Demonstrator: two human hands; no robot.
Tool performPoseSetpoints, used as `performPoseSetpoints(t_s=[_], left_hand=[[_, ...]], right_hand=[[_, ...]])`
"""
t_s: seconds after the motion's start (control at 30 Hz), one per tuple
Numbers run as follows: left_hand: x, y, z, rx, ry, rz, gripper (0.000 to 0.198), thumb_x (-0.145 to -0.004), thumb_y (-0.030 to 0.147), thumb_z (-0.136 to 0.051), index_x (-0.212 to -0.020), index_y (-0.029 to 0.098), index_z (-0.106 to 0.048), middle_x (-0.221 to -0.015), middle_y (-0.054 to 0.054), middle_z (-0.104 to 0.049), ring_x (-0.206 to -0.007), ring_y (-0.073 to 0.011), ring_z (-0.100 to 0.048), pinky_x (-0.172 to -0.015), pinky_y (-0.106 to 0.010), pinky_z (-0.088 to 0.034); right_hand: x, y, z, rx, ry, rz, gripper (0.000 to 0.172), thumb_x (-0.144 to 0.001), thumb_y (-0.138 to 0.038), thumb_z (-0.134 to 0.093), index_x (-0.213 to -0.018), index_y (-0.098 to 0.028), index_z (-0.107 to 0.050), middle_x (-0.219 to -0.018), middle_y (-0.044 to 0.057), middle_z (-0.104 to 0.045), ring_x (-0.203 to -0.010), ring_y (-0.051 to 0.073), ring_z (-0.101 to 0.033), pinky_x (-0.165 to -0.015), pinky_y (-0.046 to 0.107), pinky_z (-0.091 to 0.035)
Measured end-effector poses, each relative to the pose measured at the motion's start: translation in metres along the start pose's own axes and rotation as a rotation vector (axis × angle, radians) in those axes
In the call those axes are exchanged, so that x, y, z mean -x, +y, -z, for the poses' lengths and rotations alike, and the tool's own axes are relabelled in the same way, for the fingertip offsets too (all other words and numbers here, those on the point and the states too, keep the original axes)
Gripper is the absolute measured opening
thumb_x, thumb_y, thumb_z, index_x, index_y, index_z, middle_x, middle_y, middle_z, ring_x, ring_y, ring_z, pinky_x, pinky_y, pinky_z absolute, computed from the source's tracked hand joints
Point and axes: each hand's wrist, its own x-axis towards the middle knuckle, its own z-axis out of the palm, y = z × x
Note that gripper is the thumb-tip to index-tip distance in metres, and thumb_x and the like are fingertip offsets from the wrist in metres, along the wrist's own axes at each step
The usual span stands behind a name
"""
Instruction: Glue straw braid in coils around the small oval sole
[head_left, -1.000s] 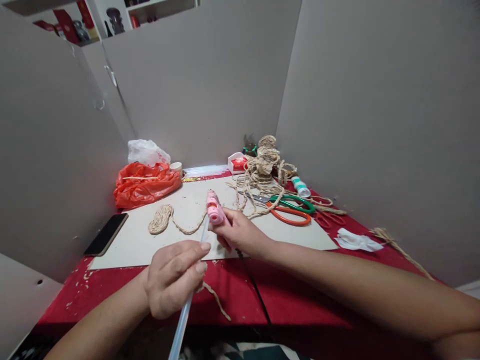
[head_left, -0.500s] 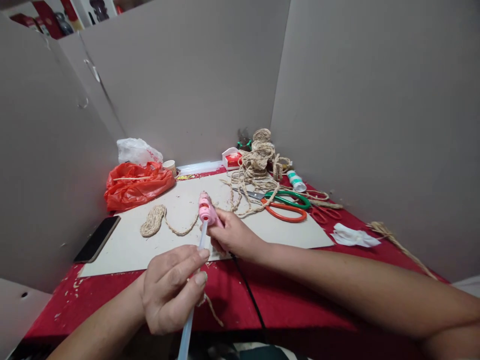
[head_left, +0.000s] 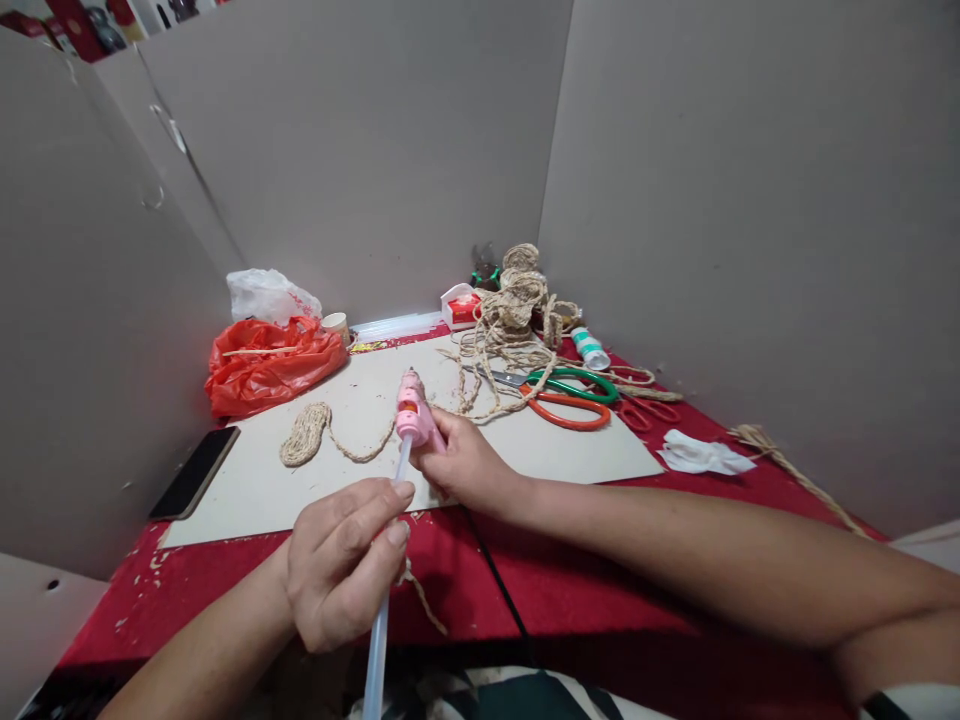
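My right hand [head_left: 463,463] grips a small pink glue gun [head_left: 413,411] above a pale board [head_left: 360,440]. A long clear glue stick [head_left: 381,620] enters the back of the gun. My left hand [head_left: 341,563] pinches that stick between thumb and fingers, just behind the gun. A black cord [head_left: 501,590] runs from the gun toward me over the red tablecloth [head_left: 570,590]. A coiled piece of jute braid [head_left: 305,436] lies on the board to the left, its tail trailing toward the gun.
A tangle of jute rope [head_left: 514,325], green and orange scissors [head_left: 571,398], a white tube [head_left: 591,349] and a crumpled tissue [head_left: 701,455] lie right. An orange plastic bag [head_left: 266,362], a white bag [head_left: 266,295] and a black phone [head_left: 195,472] lie left. Grey partition walls enclose the table.
My left hand has pushed the glue stick further into the gun, so less stick shows between hand and gun. The view has tilted slightly.
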Motion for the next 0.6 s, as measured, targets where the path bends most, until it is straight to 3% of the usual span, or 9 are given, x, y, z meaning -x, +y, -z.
performPoseSetpoints(t_s=[0.13,0.27,0.6], left_hand=[[-0.004,-0.006,-0.009,-0.042,0.044,-0.220,0.026,-0.077,0.003,-0.062,-0.102,0.007,-0.057,-0.116,-0.024,-0.065,-0.107,-0.0281,-0.065,-0.083,-0.037,-0.060],[-0.005,-0.009,-0.017,-0.073,0.017,-0.240,0.023,-0.080,0.002,-0.059,-0.102,0.005,-0.057,-0.109,-0.025,-0.068,-0.111,-0.0285,-0.062,-0.085,-0.038,-0.059],[-0.003,-0.015,-0.017,-0.037,0.050,-0.213,0.025,-0.082,0.000,-0.056,-0.107,0.001,-0.057,-0.101,-0.022,-0.071,-0.110,-0.0240,-0.063,-0.088,-0.036,-0.056]], right_hand=[[0.002,0.003,-0.001,0.078,0.063,0.158,0.019,-0.072,-0.033,-0.060,-0.073,-0.019,-0.047,-0.065,-0.003,-0.045,-0.059,0.010,-0.038,-0.056,0.023,-0.034],[0.005,0.003,-0.002,0.077,0.046,0.243,0.025,-0.072,-0.033,-0.063,-0.070,-0.020,-0.042,-0.063,-0.004,-0.043,-0.057,0.010,-0.037,-0.054,0.023,-0.033],[0.001,0.001,0.000,0.104,0.115,0.244,0.020,-0.069,-0.025,-0.063,-0.070,-0.020,-0.044,-0.063,-0.004,-0.043,-0.057,0.010,-0.037,-0.054,0.023,-0.033]])
